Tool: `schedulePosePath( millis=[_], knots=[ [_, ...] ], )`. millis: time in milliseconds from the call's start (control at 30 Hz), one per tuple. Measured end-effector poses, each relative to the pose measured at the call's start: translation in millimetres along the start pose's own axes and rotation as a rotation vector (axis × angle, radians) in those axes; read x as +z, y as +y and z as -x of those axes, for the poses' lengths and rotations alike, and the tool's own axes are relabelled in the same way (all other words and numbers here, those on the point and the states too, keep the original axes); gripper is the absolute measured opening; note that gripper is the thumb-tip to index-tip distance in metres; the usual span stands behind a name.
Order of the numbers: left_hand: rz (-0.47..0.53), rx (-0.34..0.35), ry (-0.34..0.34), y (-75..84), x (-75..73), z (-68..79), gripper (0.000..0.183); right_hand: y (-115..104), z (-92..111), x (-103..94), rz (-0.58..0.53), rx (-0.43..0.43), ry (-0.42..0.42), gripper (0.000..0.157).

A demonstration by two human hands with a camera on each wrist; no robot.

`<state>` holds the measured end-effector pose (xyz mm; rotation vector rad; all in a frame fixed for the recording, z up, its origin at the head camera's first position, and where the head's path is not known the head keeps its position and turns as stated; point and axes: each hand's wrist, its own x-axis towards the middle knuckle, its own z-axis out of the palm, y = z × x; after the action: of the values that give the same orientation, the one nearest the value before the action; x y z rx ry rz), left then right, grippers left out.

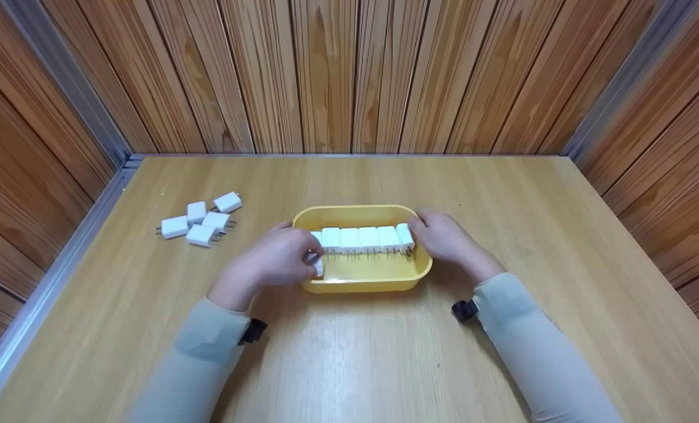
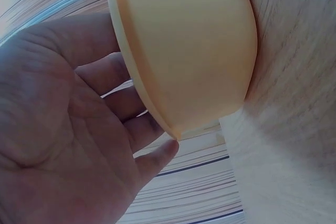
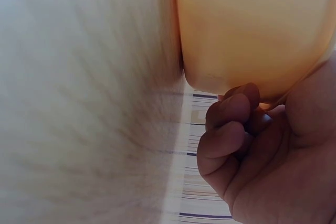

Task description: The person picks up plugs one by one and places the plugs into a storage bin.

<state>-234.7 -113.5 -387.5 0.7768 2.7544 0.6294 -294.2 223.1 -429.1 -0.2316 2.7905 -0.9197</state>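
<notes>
A yellow plastic tub sits on the table with a row of white plug-in chargers inside, their metal prongs facing the near side. My left hand reaches over the tub's left end and pinches a white charger just in front of the row. In the left wrist view, the fingers of the left hand pass behind the tub's rim, hiding that charger. At the right end, my right hand grips the rim, thumb inside by the last charger. Its curled fingers lie against the tub's outer wall.
Several more white chargers lie in a loose cluster on the wooden table, left of the tub. Wood-panelled walls stand behind the table and along its sides.
</notes>
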Motion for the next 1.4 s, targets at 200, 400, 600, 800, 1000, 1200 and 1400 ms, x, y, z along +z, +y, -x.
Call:
schedulePosePath(
  millis=[200, 400, 600, 800, 1000, 1200, 1400],
  knots=[
    [0.015, -0.017, 0.010, -1.8, 4.7, -3.2, 0.020, -0.7, 0.7, -0.9, 0.004, 0.006, -0.001, 0.043],
    [-0.014, -0.047, 0.006, 0.1, 9.4, -7.0, 0.021, -0.1, 0.7, 0.1, 0.002, -0.002, -0.002, 0.045],
    [-0.048, -0.084, 0.019, 5.0, 12.1, -7.5, 0.017, -1.0, 0.2, 0.5, -0.020, 0.013, -0.005, 0.049],
    [-0.018, -0.143, 0.011, 6.9, 12.9, -7.0, 0.021, -0.7, -0.6, 1.0, -0.036, 0.024, -0.012, 0.053],
    [0.006, -0.109, -0.011, 7.0, 11.9, -5.8, 0.025, 0.1, -1.5, 1.4, -0.013, -0.007, 0.003, 0.051],
    [0.005, -0.133, -0.035, 8.1, 11.3, -5.8, 0.016, -0.3, -1.6, 1.2, -0.004, -0.002, -0.008, 0.056],
    [-0.006, -0.148, -0.034, 8.7, 11.6, -6.8, 0.015, 0.1, -1.2, 1.1, -0.004, 0.010, -0.011, 0.058]
  ],
)
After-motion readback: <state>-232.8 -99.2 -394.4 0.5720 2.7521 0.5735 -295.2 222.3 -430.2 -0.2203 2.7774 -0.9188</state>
